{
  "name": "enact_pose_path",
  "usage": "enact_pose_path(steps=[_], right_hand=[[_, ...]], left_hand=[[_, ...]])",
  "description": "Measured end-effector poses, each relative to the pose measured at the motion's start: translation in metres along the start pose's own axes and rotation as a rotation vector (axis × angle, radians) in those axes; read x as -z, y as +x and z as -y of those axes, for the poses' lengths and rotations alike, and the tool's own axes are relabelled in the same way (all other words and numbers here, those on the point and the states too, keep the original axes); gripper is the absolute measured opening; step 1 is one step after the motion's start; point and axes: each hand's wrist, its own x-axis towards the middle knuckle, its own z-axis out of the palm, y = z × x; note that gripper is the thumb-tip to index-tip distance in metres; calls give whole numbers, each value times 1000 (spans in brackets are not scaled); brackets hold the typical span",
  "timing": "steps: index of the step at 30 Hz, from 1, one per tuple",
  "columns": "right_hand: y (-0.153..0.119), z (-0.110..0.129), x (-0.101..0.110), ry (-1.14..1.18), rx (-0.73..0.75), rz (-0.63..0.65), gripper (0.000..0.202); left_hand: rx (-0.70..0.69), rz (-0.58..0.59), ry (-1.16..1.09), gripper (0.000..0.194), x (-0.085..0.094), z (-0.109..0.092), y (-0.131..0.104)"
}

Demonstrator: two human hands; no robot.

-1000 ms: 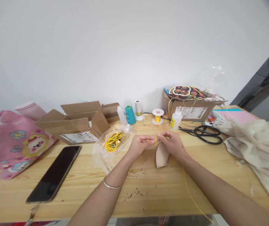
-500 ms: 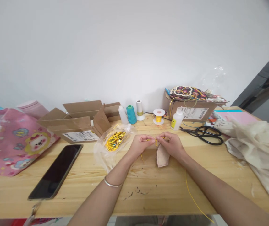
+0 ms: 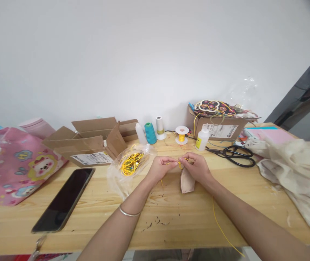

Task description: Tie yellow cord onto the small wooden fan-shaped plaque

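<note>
Left hand [image 3: 163, 167] pinching yellow cord [image 3: 179, 165] between thumb and fingers; right hand [image 3: 195, 166] pinching same cord, fingertips close to left's; pale curved piece [image 3: 187, 181] just below right hand's fingers, above wooden table [image 3: 171, 224]; cord's long end trailing past right forearm to table's near edge; black scissors [image 3: 232, 154] right of clear bottle [image 3: 202, 139], phone [image 3: 64, 199] left of left forearm.

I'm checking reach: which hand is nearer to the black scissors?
Right. The right hand is left of the scissors, slightly nearer the wearer; the left hand is farther left.
</note>
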Motion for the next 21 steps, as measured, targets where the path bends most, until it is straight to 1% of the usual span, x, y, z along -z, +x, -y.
enact_pose_path(steps=[3,6,13,18,21], right_hand=[[1,-1,0,-89,37,-13,24],[2,-1,0,-137,41,-27,24],[1,0,0,-1,0,6,23],[0,1,-1,26,-7,9,22],[1,0,-2,34,-9,11,21]], left_hand=[[-31,-8,-4,23,0,3,1],[-37,-30,-13,24,-1,5,3],[-61,-31,20,25,1,6,4],[-55,-32,3,25,3,8,5],[-77,-13,48,24,3,10,5]])
